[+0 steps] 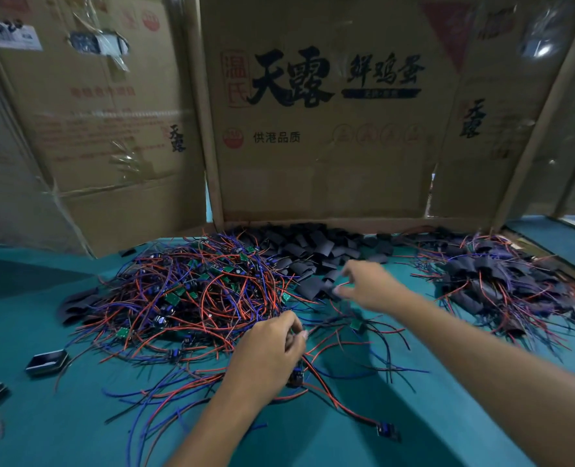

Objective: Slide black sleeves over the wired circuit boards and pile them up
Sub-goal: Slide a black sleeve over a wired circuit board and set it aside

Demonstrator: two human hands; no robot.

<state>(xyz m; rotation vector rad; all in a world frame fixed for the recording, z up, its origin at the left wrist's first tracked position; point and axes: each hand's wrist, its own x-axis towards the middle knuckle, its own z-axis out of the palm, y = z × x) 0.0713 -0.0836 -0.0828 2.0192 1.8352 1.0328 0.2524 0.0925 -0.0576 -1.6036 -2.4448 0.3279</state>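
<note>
A tangled heap of wired circuit boards [192,291] with red, blue and black leads covers the left-centre of the green table. Behind it lies a pile of loose black sleeves [309,254]. At the right sits a pile of sleeved boards [495,281]. My left hand [269,352] is at the heap's near edge, fingers curled round the wires of a board [296,377] that hangs just below it. My right hand [367,284] reaches over the front of the sleeve pile and pinches a black sleeve [331,291] between thumb and fingers.
Flattened cardboard boxes [323,129] stand as a wall along the table's back. Two small black trays [47,362] lie at the left on the green table [397,433]. A single wired board [388,431] lies near the front centre.
</note>
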